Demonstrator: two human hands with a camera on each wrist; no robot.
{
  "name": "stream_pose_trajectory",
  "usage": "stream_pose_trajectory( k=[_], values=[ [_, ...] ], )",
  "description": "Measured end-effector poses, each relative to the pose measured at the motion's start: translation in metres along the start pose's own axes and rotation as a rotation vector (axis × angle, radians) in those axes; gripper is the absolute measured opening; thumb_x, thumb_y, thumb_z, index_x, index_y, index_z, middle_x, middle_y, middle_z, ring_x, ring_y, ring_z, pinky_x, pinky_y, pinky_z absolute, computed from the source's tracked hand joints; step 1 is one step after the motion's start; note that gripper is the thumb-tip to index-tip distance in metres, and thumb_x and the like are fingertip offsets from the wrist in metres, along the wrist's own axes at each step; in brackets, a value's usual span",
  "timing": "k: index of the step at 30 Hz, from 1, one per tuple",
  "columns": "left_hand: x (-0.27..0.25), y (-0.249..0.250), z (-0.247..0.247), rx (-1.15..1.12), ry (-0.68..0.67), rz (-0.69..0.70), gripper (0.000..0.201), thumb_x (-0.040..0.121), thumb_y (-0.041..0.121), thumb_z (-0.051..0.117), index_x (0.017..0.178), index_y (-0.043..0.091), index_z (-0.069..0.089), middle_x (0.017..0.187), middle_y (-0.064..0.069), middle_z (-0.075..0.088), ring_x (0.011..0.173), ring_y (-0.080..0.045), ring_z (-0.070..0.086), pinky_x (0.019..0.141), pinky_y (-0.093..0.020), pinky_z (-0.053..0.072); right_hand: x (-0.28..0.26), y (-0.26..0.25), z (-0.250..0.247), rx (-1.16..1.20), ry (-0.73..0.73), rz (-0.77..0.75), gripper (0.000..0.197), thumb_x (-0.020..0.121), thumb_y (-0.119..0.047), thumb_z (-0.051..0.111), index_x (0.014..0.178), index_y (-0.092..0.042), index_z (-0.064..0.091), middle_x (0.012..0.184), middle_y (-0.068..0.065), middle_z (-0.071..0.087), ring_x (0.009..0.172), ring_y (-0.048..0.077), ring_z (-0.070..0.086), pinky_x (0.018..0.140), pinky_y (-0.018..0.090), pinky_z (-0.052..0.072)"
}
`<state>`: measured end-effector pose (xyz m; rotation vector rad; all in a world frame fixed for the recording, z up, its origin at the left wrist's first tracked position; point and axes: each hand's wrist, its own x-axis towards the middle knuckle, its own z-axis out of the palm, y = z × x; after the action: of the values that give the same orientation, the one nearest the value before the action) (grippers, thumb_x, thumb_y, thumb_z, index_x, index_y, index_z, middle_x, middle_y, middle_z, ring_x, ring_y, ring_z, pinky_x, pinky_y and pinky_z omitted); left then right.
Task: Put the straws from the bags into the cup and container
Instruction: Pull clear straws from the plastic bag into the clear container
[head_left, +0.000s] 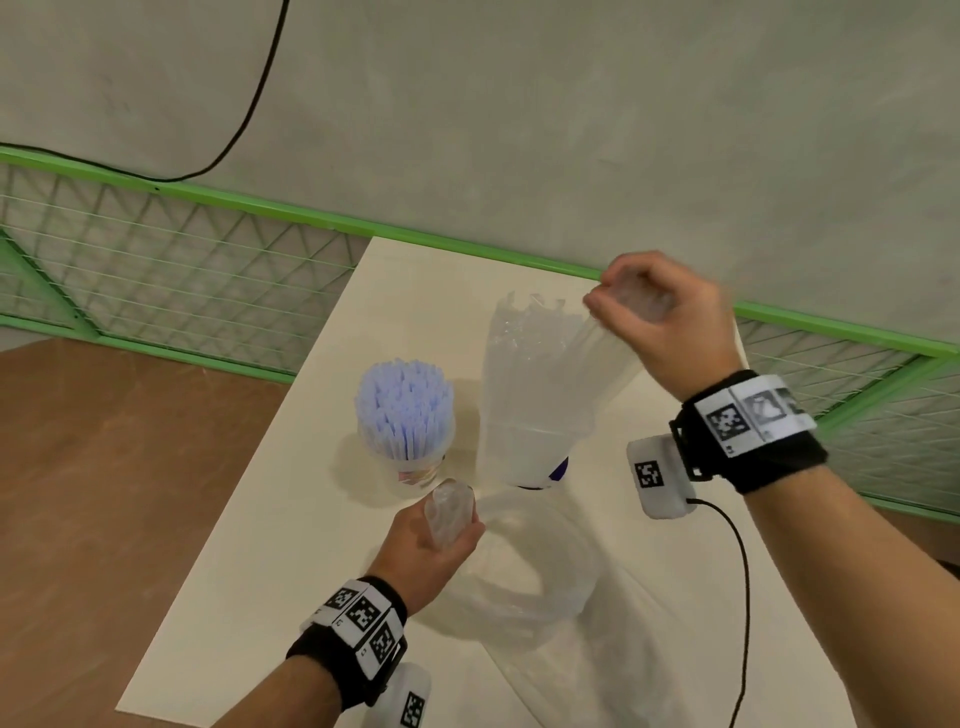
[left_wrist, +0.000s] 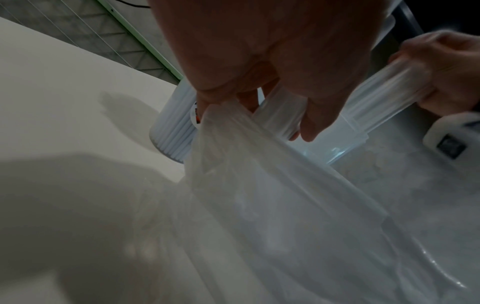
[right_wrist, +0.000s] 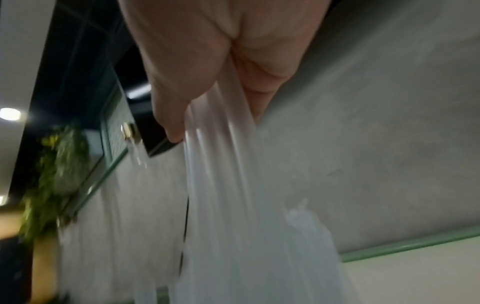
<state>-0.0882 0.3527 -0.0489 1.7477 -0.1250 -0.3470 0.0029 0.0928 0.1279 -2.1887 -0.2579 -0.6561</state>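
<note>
A clear cup (head_left: 415, 470) packed with pale blue straws (head_left: 405, 410) stands mid-table. Right of it is a clear container (head_left: 524, 457) with clear straws (head_left: 535, 364) standing in it. My right hand (head_left: 639, 301) is raised over the container and grips the top of a bunch of these clear straws (right_wrist: 221, 156), which leans down into the container (left_wrist: 335, 142). My left hand (head_left: 447, 525) sits in front of the cup. It grips the gathered mouth of a clear plastic bag (head_left: 524, 577) with a short bundle of clear straws (left_wrist: 279, 115) in its fist.
The cream table (head_left: 291, 519) ends at the left over a brown floor (head_left: 104, 493). A green mesh rail (head_left: 182, 270) runs along the back under a grey wall. A second sheet of clear plastic (head_left: 623, 665) lies at the front right. A black cable (head_left: 743, 582) hangs from my right wrist camera.
</note>
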Motion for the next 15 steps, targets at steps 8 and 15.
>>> stream_pose_trajectory(
  k=[8,15],
  values=[
    [0.0,0.0,0.001,-0.043,-0.02,-0.011,0.019,0.078,0.034,0.07,0.084,0.018,0.063,0.074,0.002,0.063,0.072,-0.016,0.061,0.071,-0.03,0.05,-0.024,0.031,0.04,-0.43,-0.217,-0.293,0.026,0.092,-0.036,0.067,0.112,-0.019,0.071,0.113,-0.003,0.071,0.108,0.024,0.062,0.093,0.042,0.05],
    [0.002,0.001,0.003,-0.05,-0.035,-0.011,0.01,0.082,0.025,0.07,0.086,0.021,0.062,0.073,0.008,0.062,0.07,-0.011,0.059,0.07,-0.023,0.048,-0.042,0.034,0.044,-0.536,-0.419,-0.306,0.046,0.104,-0.04,0.031,0.145,-0.026,0.044,0.148,-0.007,0.047,0.142,0.024,0.037,0.108,0.038,0.031]
  ],
)
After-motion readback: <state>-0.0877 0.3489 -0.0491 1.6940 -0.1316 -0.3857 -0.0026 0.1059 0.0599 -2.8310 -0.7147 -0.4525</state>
